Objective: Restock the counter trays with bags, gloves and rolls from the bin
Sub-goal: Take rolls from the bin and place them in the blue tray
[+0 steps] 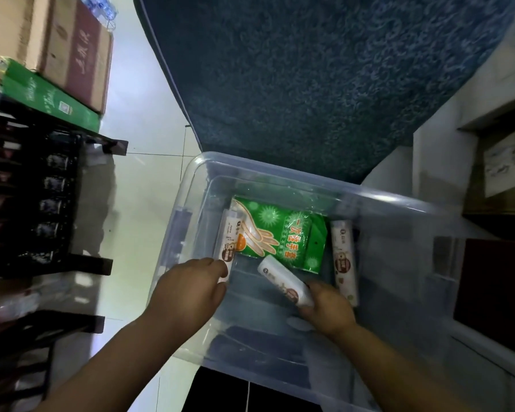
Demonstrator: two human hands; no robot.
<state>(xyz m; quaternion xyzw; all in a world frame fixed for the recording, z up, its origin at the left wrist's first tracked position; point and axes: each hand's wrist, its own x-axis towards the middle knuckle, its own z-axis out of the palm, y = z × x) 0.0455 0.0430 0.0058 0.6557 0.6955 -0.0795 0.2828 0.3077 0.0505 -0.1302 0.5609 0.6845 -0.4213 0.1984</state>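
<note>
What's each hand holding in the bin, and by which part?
The right hand grips a white labelled roll by its near end. The left hand pinches the near end of a second white roll.

Head camera looks steeply down, close over the clear bin (191,185); one view only.

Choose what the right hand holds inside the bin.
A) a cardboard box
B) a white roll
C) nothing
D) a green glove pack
B: the right hand grips the middle roll in the bin, while the glove pack lies free of both hands and the left hand pinches the left roll.
</note>
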